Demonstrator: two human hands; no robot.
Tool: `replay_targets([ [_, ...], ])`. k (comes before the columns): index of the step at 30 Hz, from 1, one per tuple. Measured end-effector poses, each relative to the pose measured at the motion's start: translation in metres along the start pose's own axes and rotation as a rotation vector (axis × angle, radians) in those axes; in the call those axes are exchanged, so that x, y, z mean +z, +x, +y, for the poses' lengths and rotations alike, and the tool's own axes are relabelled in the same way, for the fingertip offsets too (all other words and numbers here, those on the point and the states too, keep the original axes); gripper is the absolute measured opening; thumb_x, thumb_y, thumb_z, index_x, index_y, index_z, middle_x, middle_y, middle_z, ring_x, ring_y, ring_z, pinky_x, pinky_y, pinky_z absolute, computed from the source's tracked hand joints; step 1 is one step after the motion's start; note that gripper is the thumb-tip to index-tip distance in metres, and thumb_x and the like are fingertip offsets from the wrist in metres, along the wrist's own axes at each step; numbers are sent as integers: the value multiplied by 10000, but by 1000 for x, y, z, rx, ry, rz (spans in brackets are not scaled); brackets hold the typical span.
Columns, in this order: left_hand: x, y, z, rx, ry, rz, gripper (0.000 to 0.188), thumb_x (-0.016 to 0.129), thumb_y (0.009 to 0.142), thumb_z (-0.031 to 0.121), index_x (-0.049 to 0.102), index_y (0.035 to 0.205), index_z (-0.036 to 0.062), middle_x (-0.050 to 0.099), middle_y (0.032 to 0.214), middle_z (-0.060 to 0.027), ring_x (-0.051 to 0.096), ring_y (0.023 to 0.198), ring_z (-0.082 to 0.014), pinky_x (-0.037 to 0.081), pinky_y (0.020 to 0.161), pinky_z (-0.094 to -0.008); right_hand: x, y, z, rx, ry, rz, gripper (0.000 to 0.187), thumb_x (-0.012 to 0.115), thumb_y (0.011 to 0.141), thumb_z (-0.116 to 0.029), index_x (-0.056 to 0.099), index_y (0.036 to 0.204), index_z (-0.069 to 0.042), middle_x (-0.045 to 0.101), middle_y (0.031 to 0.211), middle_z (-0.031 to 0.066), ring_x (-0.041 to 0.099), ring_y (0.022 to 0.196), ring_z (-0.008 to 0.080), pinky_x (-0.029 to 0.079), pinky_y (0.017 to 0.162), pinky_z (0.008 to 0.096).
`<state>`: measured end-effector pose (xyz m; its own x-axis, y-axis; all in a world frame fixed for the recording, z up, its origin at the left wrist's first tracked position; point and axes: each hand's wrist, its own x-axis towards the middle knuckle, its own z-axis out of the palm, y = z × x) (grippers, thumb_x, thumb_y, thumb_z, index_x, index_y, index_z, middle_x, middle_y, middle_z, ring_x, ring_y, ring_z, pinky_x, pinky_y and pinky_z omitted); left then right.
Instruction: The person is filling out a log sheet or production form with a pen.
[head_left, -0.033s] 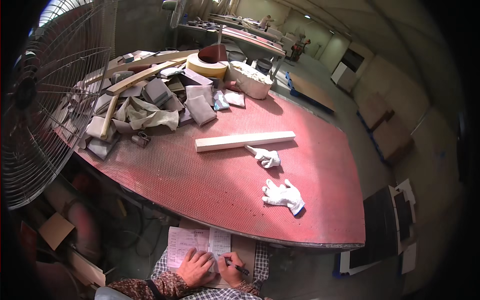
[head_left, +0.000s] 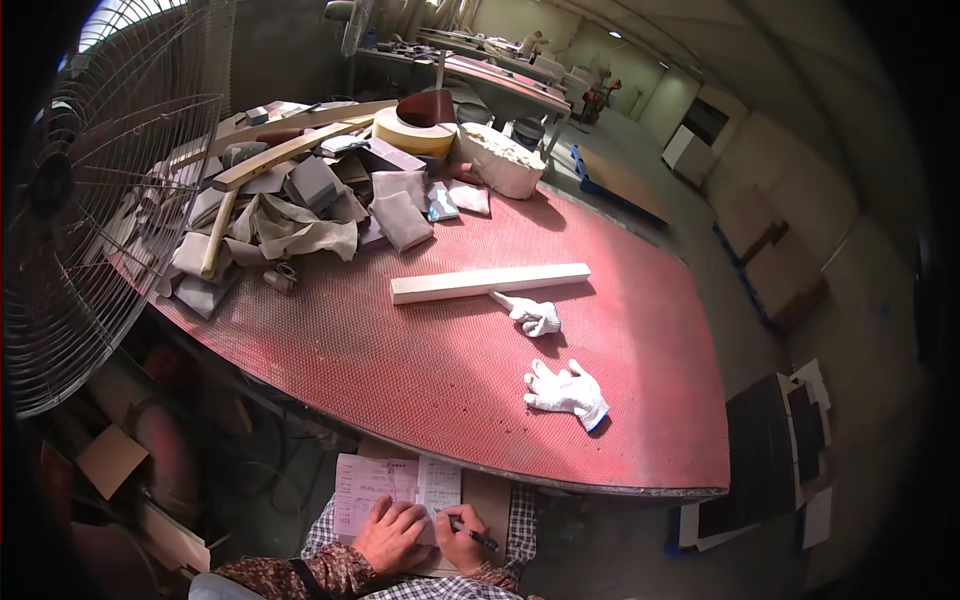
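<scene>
Head view: L hand (head_left: 394,538) lies palm down on the lower part of an open booklet (head_left: 365,490), fingers loosely parted, pressing flat rather than gripping. R hand (head_left: 460,540), just beside it, has a narrow grip on a dark pen (head_left: 482,538), approx. at the right-hand page; can't tell if the tip touches paper. Booklet sits on a brown board (head_left: 488,495) over checked cloth (head_left: 522,530), just below the near edge of the red table (head_left: 640,440) (printed pages, w/ handwriting too small to read).

On the table: a white glove (head_left: 568,393) nr the front, fingers spread, blue-edged cuff; a 2nd glove (head_left: 535,316) behind it, one finger reaching to a long pale bar (head_left: 490,282). Back L: a heap of grey pads (head_left: 400,220), wood strips (head_left: 290,153) etc., w/ a yellowish roll (head_left: 412,142) on top & a round tub (head_left: 505,168) of whitish stuff next to it. Big wire-caged fan (head_left: 110,200) at far L, partly in front of the heap.
</scene>
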<state>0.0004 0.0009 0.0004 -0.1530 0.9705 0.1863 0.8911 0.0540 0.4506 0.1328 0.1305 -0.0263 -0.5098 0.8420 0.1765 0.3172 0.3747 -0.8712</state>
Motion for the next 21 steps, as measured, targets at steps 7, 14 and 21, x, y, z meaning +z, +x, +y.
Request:
replay_targets([
  [7, 2, 0, 1, 8, -2, -3, 594, 727, 886, 464, 630, 1288, 37, 602, 1375, -133, 545, 1332, -297, 338, 1174, -617, -3, 0, -1, 7, -5, -12, 162, 765, 891, -184, 703, 901, -35, 692, 697, 92, 667, 608, 170, 545, 580, 338],
  [14, 2, 0, 1, 16, -2, 54, 588, 757, 853, 441, 641, 1274, 47, 613, 1362, -133, 556, 1309, -302, 355, 1160, -605, -1, 1, 3, -24, -16, 1, 152, 755, 889, -170, 689, 887, -33, 685, 701, 102, 668, 616, 171, 542, 584, 340],
  [21, -1, -3, 3, -19, -21, 52, 600, 787, 813, 379, 630, 1278, 35, 601, 1381, -126, 553, 1314, -300, 351, 1175, -589, -3, -5, -7, 74, 44, -90, 117, 702, 925, -115, 650, 930, -10, 674, 759, 75, 632, 660, 157, 531, 620, 338],
])
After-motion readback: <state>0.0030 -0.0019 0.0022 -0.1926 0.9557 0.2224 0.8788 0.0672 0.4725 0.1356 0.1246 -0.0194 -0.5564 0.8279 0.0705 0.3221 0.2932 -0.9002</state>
